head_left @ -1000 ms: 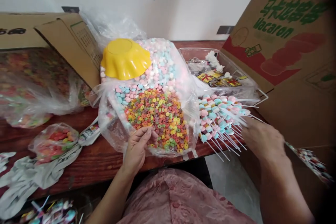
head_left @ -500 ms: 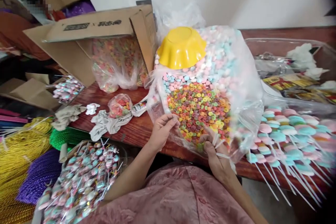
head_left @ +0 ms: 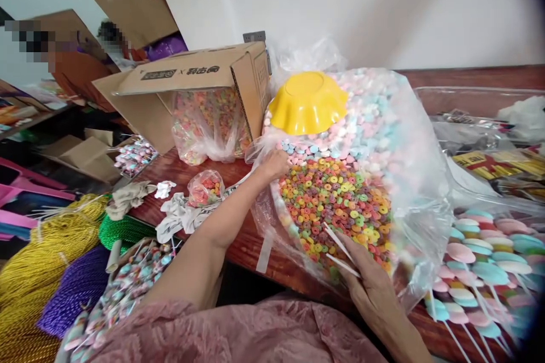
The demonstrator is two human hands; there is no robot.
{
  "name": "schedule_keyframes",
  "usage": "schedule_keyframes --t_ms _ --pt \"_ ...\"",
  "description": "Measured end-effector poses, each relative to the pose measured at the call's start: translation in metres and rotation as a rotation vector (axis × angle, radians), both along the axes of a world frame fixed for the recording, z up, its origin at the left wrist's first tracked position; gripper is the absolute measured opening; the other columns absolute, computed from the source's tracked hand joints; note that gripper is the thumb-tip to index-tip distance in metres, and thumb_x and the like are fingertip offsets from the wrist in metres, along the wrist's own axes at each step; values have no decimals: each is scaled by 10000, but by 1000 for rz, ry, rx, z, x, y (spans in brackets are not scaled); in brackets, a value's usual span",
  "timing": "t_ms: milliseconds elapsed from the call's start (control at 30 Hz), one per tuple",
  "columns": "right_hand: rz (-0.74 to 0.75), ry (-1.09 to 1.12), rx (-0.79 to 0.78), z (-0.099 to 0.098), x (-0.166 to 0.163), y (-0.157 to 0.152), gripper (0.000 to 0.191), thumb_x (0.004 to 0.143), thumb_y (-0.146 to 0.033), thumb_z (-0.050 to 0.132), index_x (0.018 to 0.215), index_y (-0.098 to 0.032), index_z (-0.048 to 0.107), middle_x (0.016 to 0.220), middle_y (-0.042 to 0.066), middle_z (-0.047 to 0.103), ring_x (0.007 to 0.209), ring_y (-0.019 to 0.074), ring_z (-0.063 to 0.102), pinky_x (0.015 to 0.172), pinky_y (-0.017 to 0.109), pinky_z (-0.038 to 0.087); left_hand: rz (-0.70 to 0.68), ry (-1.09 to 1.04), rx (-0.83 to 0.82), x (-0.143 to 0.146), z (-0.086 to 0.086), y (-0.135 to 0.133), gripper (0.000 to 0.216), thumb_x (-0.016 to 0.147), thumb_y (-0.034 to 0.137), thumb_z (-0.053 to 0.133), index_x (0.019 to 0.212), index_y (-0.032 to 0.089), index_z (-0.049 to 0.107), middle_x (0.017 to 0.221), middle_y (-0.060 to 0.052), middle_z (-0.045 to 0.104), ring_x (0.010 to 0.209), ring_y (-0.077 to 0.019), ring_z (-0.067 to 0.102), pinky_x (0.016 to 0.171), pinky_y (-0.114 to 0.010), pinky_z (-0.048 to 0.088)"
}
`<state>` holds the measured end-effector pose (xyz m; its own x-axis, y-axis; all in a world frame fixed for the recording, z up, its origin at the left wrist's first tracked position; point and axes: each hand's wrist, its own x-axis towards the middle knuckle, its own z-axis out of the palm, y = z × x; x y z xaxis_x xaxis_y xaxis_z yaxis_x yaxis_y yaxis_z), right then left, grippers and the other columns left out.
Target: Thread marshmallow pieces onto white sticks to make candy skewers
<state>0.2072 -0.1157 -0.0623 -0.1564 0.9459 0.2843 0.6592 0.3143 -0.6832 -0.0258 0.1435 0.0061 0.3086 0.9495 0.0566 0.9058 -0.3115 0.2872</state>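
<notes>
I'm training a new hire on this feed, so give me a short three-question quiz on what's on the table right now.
1. True or false: the yellow bowl lies upside down atop the candy bag.
2. What does the right hand hold? A) white sticks B) scissors C) a spoon
3. Which hand is nearest the bowl?
Key: 1 true; 2 A; 3 the left hand.
</notes>
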Motion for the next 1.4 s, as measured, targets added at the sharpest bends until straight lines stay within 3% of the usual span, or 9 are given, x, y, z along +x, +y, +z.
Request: schedule_keyframes --t_ms 167,267,433,600,767,900,1133,1233,1400 --pt "21 11 -95 5 14 0 465 996 -250 438 1435 -336 562 1339 67 646 1130 248 679 944 433 579 -29 2 9 -1 -9 5 165 813 162 570 805 143 734 913 -153 729 960 -289 660 903 -399 496" --pt "19 123 -95 10 16 0 392 985 -273 484 1329 -326 664 1232 53 709 1063 258 703 902 419 595 -101 -163 113 -6 -10 -8 154 796 140 598 855 161 739 942 -117 727 963 -247 644 928 -372 475" --pt "-120 313 -80 14 13 -4 297 968 -369 572 1177 -267 758 870 22 766 741 226 711 685 330 599 -213 -694 136 -6 -15 -70 72 801 220 668 823 186 728 815 -48 686 760 -165 620 736 -288 478" --pt "-144 366 -141 20 2 -5 274 960 -382 581 1067 -226 779 669 3 656 653 195 645 631 304 551 -330 -706 5 6 -27 -124 78 806 220 687 810 183 756 845 -72 682 773 -170 618 746 -306 468" --pt "-156 382 -152 23 -6 -9 271 969 -387 569 1031 -215 769 658 -10 601 543 138 522 523 260 458 -152 -914 -178 5 -29 -122 65 754 220 731 722 167 752 780 -49 701 735 -153 630 726 -285 474" --pt "-163 395 -177 20 -5 -18 261 967 -392 580 982 -207 763 640 -16 578 540 130 505 513 251 428 55 -1145 -178 3 -29 -117 176 715 242 764 876 170 756 807 -20 679 729 -135 602 716 -267 487" --pt "-164 368 -159 16 -8 -26 268 951 -386 582 1055 -223 767 634 -15 588 553 152 508 538 270 434 -339 -621 276 -1 -45 -135 159 903 210 550 885 199 707 914 -94 614 910 -221 569 875 -401 482" --pt "-161 360 -156 17 -10 -26 273 950 -387 567 1047 -226 765 631 -15 572 555 155 496 533 269 417 -377 -488 341 -1 -56 -144 188 919 199 502 880 184 685 914 -108 579 906 -233 534 853 -420 479" --pt "-212 475 -213 14 -13 -26 361 964 -465 552 767 -197 695 614 -16 517 519 120 418 489 251 347 -339 -475 412 1 -67 -145 202 945 252 507 976 168 688 1021 -125 555 1001 -239 534 862 -396 497"
